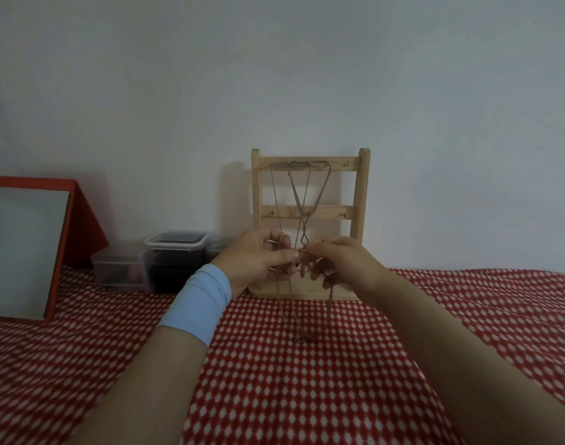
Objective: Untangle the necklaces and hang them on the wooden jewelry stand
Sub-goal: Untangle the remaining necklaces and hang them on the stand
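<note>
A wooden jewelry stand stands upright against the wall. Thin metal necklaces hang from the hooks on its top rail and cross lower down. In front of the stand's lower part, my left hand and my right hand meet, each pinching a tangled reddish chain. Loops of that chain wrap my left fingers. Its loose end drops to the cloth, where a small pendant lies. My hands hide the tangle's middle.
A red and white patterned cloth covers the table. At the left stands a red-framed mirror. Clear plastic boxes with dark contents sit between the mirror and the stand, against the wall.
</note>
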`<state>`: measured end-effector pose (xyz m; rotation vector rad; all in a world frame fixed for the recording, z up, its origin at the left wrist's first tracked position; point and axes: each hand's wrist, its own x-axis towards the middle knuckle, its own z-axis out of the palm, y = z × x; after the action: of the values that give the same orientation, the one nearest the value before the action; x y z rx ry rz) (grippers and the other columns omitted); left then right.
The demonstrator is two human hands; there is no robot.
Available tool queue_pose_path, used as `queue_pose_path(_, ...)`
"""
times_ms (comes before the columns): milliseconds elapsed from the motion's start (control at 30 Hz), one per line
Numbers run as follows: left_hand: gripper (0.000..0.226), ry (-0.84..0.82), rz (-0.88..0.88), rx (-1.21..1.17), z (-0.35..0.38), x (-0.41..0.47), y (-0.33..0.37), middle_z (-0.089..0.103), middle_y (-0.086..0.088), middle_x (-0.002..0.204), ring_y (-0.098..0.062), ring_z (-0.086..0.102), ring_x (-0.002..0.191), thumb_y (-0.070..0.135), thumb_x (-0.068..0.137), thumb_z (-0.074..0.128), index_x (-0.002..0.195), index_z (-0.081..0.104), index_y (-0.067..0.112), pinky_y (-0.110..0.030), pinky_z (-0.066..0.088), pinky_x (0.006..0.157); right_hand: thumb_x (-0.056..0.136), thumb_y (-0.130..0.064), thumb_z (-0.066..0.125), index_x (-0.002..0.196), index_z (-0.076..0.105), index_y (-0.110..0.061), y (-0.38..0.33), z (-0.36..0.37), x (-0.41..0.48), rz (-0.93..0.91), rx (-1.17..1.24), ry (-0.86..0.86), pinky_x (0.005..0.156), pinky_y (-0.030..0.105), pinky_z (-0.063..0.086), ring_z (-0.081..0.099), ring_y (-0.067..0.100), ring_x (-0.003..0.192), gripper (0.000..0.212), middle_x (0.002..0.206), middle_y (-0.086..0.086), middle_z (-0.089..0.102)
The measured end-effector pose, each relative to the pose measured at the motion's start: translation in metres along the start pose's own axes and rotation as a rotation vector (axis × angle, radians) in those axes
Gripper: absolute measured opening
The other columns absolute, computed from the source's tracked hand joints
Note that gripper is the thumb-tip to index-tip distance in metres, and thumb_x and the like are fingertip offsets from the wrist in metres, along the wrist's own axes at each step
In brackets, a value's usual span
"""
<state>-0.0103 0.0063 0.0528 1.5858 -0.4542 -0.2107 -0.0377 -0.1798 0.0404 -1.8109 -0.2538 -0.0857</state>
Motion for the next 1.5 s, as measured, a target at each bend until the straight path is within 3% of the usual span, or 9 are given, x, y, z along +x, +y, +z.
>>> queue_pose_path(100, 0.013, 0.017, 0.019, 0.03, 0.0, 0.001, -0.002, 0.068, -0.01, 0.077, -0.016, 0.068, 0.064, 0.0, 0.088, 0.067, 0.096, 0.059, 0.007, -0.024, 0.058, 0.058, 0.095, -0.024, 0.066, 0.084, 0.075, -0.004, 0.0, 0.0, 0.001, -0.031, -0.166, 0.027, 0.074, 0.022, 0.048, 0.061, 0.007, 0.074, 0.024, 0.079, -0.002, 0.072)
queue_pose_path(200, 0.015, 0.029, 0.013, 0.148, 0.002, 0.002, -0.006, 0.07, -0.008, 0.079, -0.015, 0.066, 0.066, 0.006, 0.091, 0.065, 0.105, 0.06, 0.008, -0.022, 0.056, 0.055, 0.092, -0.017, 0.071, 0.077, 0.075, -0.017, 0.0, 0.0, 0.001, -0.065, -0.196, 0.072, 0.068, 0.016, 0.05, 0.063, -0.003, 0.064, 0.015, 0.066, -0.013, 0.071)
queue_pose_path(367, 0.034, 0.071, 0.053, 0.321, 0.001, 0.005, -0.011, 0.074, -0.007, 0.102, -0.022, 0.067, 0.082, 0.014, 0.089, 0.068, 0.119, 0.053, 0.016, -0.03, 0.057, 0.075, 0.091, -0.027, 0.074, 0.091, 0.08, -0.01, -0.001, -0.004, -0.002, -0.041, -0.16, 0.021, 0.071, 0.026, 0.057, 0.069, 0.011, 0.07, 0.018, 0.087, 0.003, 0.08)
queue_pose_path(600, 0.031, 0.032, 0.071, 0.556, 0.001, 0.004, -0.014, 0.07, 0.007, 0.096, -0.01, 0.066, 0.094, 0.021, 0.089, 0.069, 0.116, 0.053, 0.021, -0.029, 0.053, 0.085, 0.102, -0.03, 0.059, 0.082, 0.068, -0.015, 0.008, -0.005, 0.0, 0.053, -0.329, -0.155, 0.065, 0.024, 0.052, 0.059, 0.003, 0.058, 0.026, 0.067, -0.008, 0.063)
queue_pose_path(767, 0.022, 0.02, 0.047, 0.411, 0.003, 0.005, -0.015, 0.067, -0.001, 0.087, -0.009, 0.059, 0.067, 0.012, 0.093, 0.063, 0.114, 0.056, 0.012, -0.013, 0.051, 0.058, 0.104, -0.031, 0.052, 0.091, 0.066, -0.017, 0.011, 0.0, 0.004, 0.029, -0.313, -0.156, 0.077, 0.031, 0.055, 0.063, 0.011, 0.072, 0.023, 0.086, 0.001, 0.068)
queue_pose_path(900, 0.019, 0.064, -0.009, 0.231, 0.003, 0.006, -0.021, 0.066, -0.005, 0.079, -0.014, 0.057, 0.065, 0.01, 0.094, 0.062, 0.112, 0.059, 0.008, -0.016, 0.051, 0.053, 0.092, -0.034, 0.073, 0.084, 0.071, -0.02, 0.012, 0.003, 0.007, -0.124, -0.396, 0.171, 0.061, 0.02, 0.049, 0.058, 0.0, 0.061, 0.016, 0.083, -0.001, 0.074)
queue_pose_path(1133, 0.011, 0.163, -0.001, 0.107, 0.014, 0.011, -0.026, 0.066, -0.008, 0.092, -0.012, 0.057, 0.067, 0.011, 0.092, 0.063, 0.103, 0.061, 0.013, -0.047, 0.058, 0.087, 0.084, -0.035, 0.081, 0.087, 0.08, -0.007, 0.006, 0.006, 0.002, 0.045, -0.214, 0.17, 0.051, 0.024, 0.054, 0.062, 0.008, 0.051, 0.027, 0.083, 0.007, 0.079)
queue_pose_path(1300, 0.01, 0.161, 0.039, 0.266, 0.013, 0.01, -0.025, 0.068, -0.004, 0.089, -0.013, 0.06, 0.067, 0.017, 0.09, 0.067, 0.099, 0.065, 0.019, -0.043, 0.059, 0.079, 0.085, -0.022, 0.082, 0.094, 0.08, -0.007, 0.01, 0.0, 0.001, 0.153, 0.036, 0.114, 0.056, 0.027, 0.056, 0.062, 0.011, 0.055, 0.018, 0.086, 0.004, 0.077)
queue_pose_path(1500, 0.011, 0.207, 0.177, 0.484, 0.013, 0.008, -0.02, 0.07, 0.012, 0.091, 0.003, 0.06, 0.083, 0.023, 0.089, 0.068, 0.098, 0.074, 0.022, -0.015, 0.044, 0.075, 0.095, -0.021, 0.069, 0.106, 0.075, -0.004, 0.013, -0.002, 0.002, 0.176, 0.15, 0.004, 0.06, 0.031, 0.055, 0.06, 0.013, 0.062, 0.021, 0.089, 0.006, 0.066)
